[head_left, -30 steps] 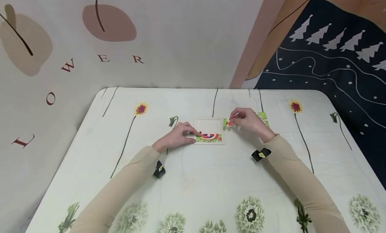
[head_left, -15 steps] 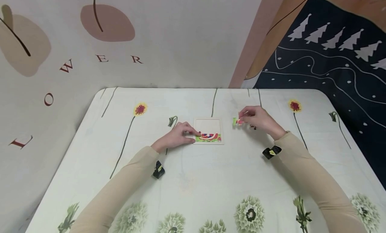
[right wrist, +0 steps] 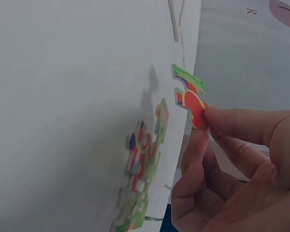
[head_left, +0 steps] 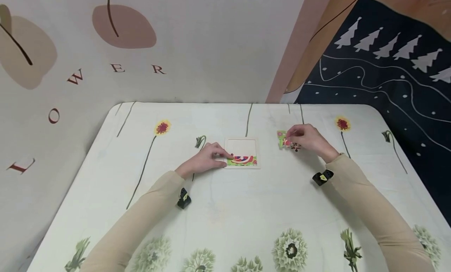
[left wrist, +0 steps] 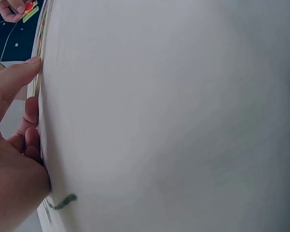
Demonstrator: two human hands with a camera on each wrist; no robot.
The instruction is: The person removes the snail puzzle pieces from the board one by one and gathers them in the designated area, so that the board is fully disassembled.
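Note:
A small square puzzle tray [head_left: 241, 146] lies on the table, bare in its upper part and filled along the bottom with a colourful picture strip [head_left: 243, 160]. My left hand [head_left: 206, 158] rests at the tray's left side, its index finger touching the strip and its thumb by the lower left edge. To the right of the tray, my right hand [head_left: 310, 141] pinches a red and green puzzle piece [right wrist: 191, 99] between thumb and fingers, held above the table. Several loose puzzle pieces [right wrist: 140, 154] lie close below it, partly hidden by the hand in the head view.
A white cloth with printed flowers [head_left: 290, 250] covers the table [head_left: 218, 209]. Behind its far edge hangs a pale backdrop [head_left: 211, 49], with a dark tree-printed cloth [head_left: 380, 76] at the right. Each wrist wears a small black camera [head_left: 322, 177].
My right hand has moved right, away from the tray, carrying the pinched puzzle piece over to the loose pieces. The left hand has stayed in place on the tray.

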